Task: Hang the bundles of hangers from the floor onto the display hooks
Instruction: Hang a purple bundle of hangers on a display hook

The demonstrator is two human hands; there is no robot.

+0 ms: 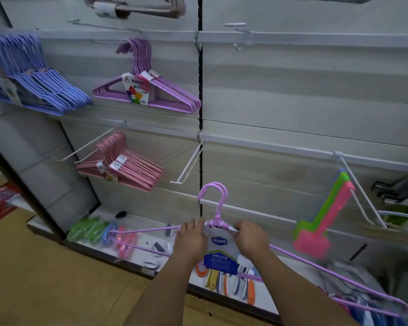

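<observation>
Both hands, left hand (190, 241) & right hand (251, 240), gripped the purple hanger bundle (216, 225) by its shoulders, long axis lying left-right, top curves up, nearest empty hook (189, 161) just above-left.

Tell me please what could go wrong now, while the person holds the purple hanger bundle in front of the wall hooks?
1. The purple hanger bundle is very wide; its long right arm reaches toward the pink and green items and might knock them.
2. Both the left hand and the right hand grip near the neck only, so the bundle may tilt or swing.
3. The empty white hook slopes downward with a narrow tip; the bundle's top hooks could miss it.
</observation>
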